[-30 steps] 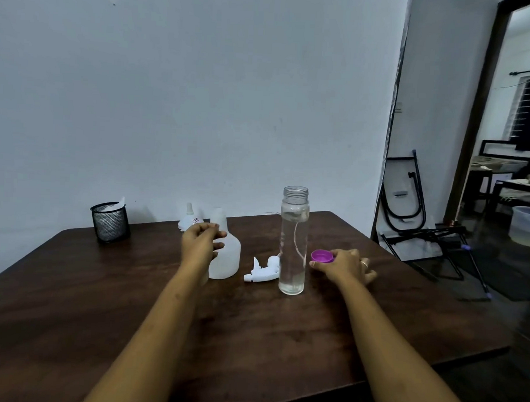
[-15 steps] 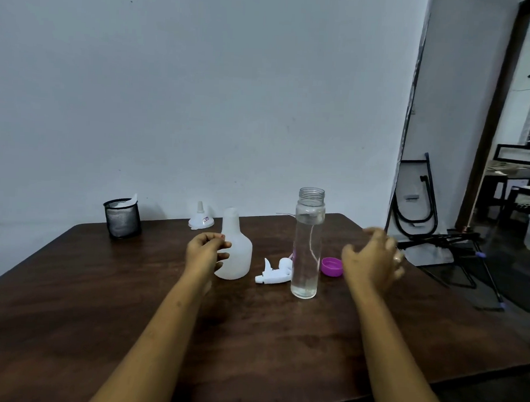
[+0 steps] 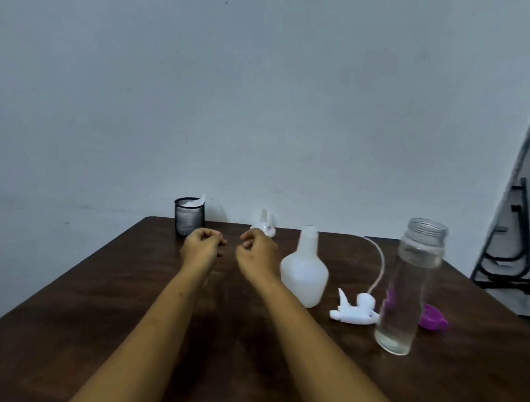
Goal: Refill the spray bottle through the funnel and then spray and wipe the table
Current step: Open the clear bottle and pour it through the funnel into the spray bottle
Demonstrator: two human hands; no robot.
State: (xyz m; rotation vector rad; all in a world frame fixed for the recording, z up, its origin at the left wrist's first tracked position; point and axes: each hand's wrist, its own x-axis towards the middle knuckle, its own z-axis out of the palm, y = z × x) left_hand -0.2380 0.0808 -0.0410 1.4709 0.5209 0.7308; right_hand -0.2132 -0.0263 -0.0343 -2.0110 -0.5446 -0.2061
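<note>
The white spray bottle (image 3: 304, 272) stands uncapped on the dark wooden table (image 3: 101, 315). Its white trigger head (image 3: 354, 311) with a thin tube lies to its right. A clear glass bottle (image 3: 405, 292) of water stands open further right, its purple cap (image 3: 433, 320) behind it. A small white funnel (image 3: 264, 223) sits upside down near the far edge. My left hand (image 3: 202, 248) hovers in a loose fist and holds nothing. My right hand (image 3: 257, 252) is just in front of the funnel, left of the spray bottle, fingers loosely curled and empty.
A black mesh cup (image 3: 189, 217) with white tissue stands at the table's far edge, left of the funnel. A folded black metal frame (image 3: 510, 251) leans against the wall on the right, off the table.
My right hand left the purple cap and swung left past both bottles to a spot in front of the funnel. The view has turned left. My left hand has kept its curled shape.
</note>
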